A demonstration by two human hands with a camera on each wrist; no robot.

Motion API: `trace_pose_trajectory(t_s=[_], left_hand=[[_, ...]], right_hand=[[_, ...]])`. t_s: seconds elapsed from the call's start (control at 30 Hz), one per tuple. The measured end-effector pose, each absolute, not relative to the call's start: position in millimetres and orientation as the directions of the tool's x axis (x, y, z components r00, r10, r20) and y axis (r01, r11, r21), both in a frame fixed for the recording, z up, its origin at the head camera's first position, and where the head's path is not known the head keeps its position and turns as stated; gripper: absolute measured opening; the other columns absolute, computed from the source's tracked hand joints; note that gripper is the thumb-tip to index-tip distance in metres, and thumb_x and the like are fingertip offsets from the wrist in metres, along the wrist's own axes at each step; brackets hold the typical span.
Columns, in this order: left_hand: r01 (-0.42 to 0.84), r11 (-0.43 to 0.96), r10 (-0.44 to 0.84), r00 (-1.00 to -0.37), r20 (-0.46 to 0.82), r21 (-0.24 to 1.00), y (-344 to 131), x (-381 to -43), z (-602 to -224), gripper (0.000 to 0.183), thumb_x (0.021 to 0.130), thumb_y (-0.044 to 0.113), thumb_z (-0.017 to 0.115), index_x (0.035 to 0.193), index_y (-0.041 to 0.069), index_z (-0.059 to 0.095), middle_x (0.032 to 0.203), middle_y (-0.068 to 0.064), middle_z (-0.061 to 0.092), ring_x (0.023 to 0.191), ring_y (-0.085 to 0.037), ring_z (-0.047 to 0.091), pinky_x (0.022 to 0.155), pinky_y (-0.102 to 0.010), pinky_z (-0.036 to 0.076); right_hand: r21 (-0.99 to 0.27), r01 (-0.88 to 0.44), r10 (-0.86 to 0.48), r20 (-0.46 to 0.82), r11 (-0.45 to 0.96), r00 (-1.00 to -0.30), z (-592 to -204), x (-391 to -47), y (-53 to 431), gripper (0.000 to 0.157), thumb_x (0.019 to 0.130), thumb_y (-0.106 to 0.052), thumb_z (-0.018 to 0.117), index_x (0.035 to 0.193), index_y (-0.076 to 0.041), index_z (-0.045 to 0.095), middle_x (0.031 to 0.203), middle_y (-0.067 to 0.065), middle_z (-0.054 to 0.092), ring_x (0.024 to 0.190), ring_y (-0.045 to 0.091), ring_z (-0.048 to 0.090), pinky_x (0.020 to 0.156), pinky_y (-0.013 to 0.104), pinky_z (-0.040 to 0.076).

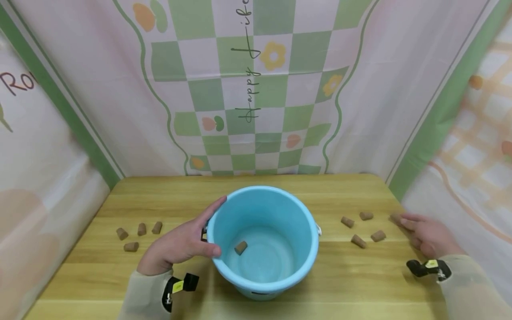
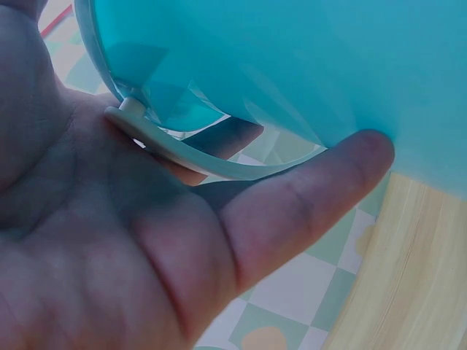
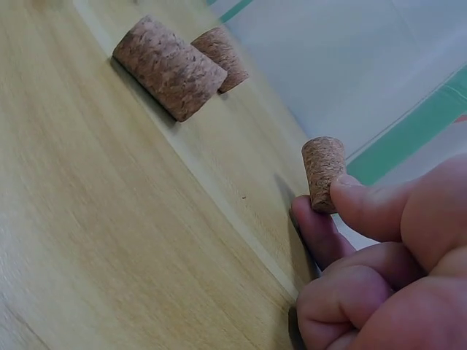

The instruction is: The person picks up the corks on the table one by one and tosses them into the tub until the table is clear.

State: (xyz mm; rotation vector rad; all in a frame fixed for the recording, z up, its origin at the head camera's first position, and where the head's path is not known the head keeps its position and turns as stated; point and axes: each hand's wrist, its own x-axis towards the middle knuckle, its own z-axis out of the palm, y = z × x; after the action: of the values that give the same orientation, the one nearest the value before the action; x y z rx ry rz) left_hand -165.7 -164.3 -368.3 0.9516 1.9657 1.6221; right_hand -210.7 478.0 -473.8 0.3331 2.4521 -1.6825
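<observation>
On the tabletop [image 1: 352, 284], near its right edge, I see right fingers [image 3: 376, 209] pinching one cork [image 3: 323, 168]; left fingers [image 2: 310, 204], spread, brace the bucket [image 1: 272, 206]. Picking-up seems in hand; next needs steady pinch.

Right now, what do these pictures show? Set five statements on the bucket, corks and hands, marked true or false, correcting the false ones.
1. The left hand touches the bucket. True.
2. The bucket is red. False: it is blue.
3. The right hand pinches a cork. True.
4. Three corks lie inside the bucket. False: one cork shows there.
5. Four corks lie on the table left of the bucket. True.
</observation>
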Motion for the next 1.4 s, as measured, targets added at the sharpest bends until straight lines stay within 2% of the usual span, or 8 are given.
trace_pose_trajectory(t_s=[0.1, 0.23, 0.4, 0.6, 0.73, 0.9, 1.07, 1.4], left_hand=[[0.222, 0.095, 0.722, -0.686, 0.087, 0.97, -164, -166, -369, 0.101, 0.079, 0.037, 0.075, 0.149, 0.037, 0.002, 0.146, -0.012, 0.027, 0.121, -0.038, 0.041, 0.089, -0.049, 0.043], [0.222, 0.104, 0.717, -0.692, 0.081, 0.97, -165, -166, -369, 0.102, 0.078, 0.036, 0.076, 0.149, 0.037, 0.003, 0.146, -0.012, 0.027, 0.121, -0.038, 0.041, 0.089, -0.05, 0.042], [0.25, 0.113, 0.718, -0.69, 0.095, 0.962, -166, -167, -369, 0.102, 0.078, 0.036, 0.076, 0.149, 0.037, 0.002, 0.146, -0.012, 0.027, 0.121, -0.037, 0.042, 0.09, -0.048, 0.043], [0.269, 0.133, 0.718, -0.69, 0.094, 0.954, -166, -167, -367, 0.103, 0.078, 0.036, 0.076, 0.149, 0.037, 0.002, 0.147, -0.012, 0.027, 0.121, -0.036, 0.043, 0.09, -0.045, 0.043], [0.279, 0.121, 0.725, -0.681, 0.108, 0.953, -166, -168, -367, 0.102, 0.079, 0.036, 0.075, 0.149, 0.036, 0.001, 0.147, -0.012, 0.027, 0.121, -0.036, 0.042, 0.09, -0.045, 0.043], [0.291, 0.102, 0.732, -0.669, 0.127, 0.951, -165, -168, -367, 0.102, 0.079, 0.038, 0.074, 0.15, 0.035, 0.0, 0.146, -0.013, 0.027, 0.121, -0.037, 0.042, 0.09, -0.047, 0.042], [0.275, 0.093, 0.733, -0.67, 0.121, 0.957, -165, -168, -368, 0.102, 0.079, 0.037, 0.075, 0.15, 0.035, 0.001, 0.146, -0.014, 0.027, 0.121, -0.038, 0.041, 0.09, -0.048, 0.043], [0.278, 0.11, 0.725, -0.68, 0.114, 0.954, -165, -167, -368, 0.102, 0.079, 0.036, 0.075, 0.15, 0.035, 0.001, 0.147, -0.012, 0.026, 0.121, -0.037, 0.042, 0.09, -0.047, 0.043]], right_hand=[[-0.917, 0.266, 0.068, -0.258, 0.298, -0.964, -473, -210, 478, 0.017, 0.092, -0.034, 0.059, 0.108, -0.04, 0.059, 0.08, -0.004, 0.061, 0.049, 0.006, 0.044, 0.043, 0.026, 0.04], [-0.936, 0.271, 0.038, -0.269, 0.223, -0.962, -471, -210, 477, 0.017, 0.093, -0.031, 0.059, 0.105, -0.042, 0.059, 0.092, -0.013, 0.064, 0.049, 0.005, 0.043, 0.043, 0.024, 0.039], [-0.949, 0.286, -0.012, -0.29, 0.129, -0.957, -467, -210, 475, 0.021, 0.095, -0.028, 0.056, 0.111, -0.041, 0.06, 0.101, -0.02, 0.064, 0.049, 0.004, 0.043, 0.044, 0.022, 0.039], [-0.958, 0.276, -0.142, -0.264, -0.077, -0.954, -464, -212, 468, 0.027, 0.099, -0.017, 0.047, 0.11, -0.034, 0.066, 0.108, -0.014, 0.065, 0.048, 0.003, 0.039, 0.043, 0.02, 0.038], [-0.951, 0.278, -0.166, -0.256, -0.131, -0.952, -462, -213, 464, 0.029, 0.1, -0.014, 0.045, 0.111, -0.03, 0.066, 0.109, -0.011, 0.065, 0.049, 0.003, 0.039, 0.043, 0.02, 0.037], [-0.953, 0.291, -0.109, -0.281, -0.087, -0.953, -457, -214, 460, 0.024, 0.097, -0.017, 0.052, 0.11, -0.032, 0.066, 0.106, -0.014, 0.065, 0.056, 0.005, 0.043, 0.044, 0.021, 0.038], [-0.948, 0.311, -0.066, -0.307, -0.068, -0.95, -450, -214, 454, 0.022, 0.094, -0.021, 0.058, 0.109, -0.033, 0.067, 0.103, -0.015, 0.065, 0.05, 0.004, 0.043, 0.043, 0.023, 0.04], [-0.971, 0.24, -0.092, -0.24, 0.014, -0.966, -443, -217, 441, 0.025, 0.096, -0.022, 0.055, 0.119, -0.026, 0.062, 0.105, -0.015, 0.064, 0.048, 0.003, 0.041, 0.039, 0.022, 0.037]])
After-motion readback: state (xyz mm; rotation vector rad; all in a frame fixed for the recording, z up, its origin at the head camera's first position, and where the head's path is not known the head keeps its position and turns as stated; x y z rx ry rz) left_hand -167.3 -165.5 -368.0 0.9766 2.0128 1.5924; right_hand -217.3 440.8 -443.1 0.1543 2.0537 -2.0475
